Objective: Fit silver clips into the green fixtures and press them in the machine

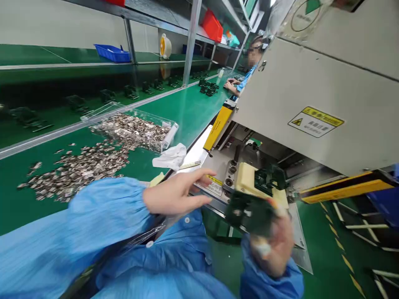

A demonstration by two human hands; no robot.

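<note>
My right hand (276,243) is closed on a dark green plastic part (251,211), blurred by motion, in front of the machine. Behind it, a similar dark green part (269,179) sits on a cream-coloured fixture block (246,176) under the machine housing. My left hand (179,193) hovers at the front edge of the machine bed, palm toward the fixture, its fingers apart with nothing visible in them. A crumpled white cloth or tissue (171,157) lies on the bench just beyond my left wrist.
Small metal pieces spill from a clear tray (170,136) into a pile (81,170) on the green bench. Yellow-and-black bars (220,126) flank the machine opening. A co-worker (246,79) sits farther along near more dark green parts (208,87). A blue bin (112,53) stands behind.
</note>
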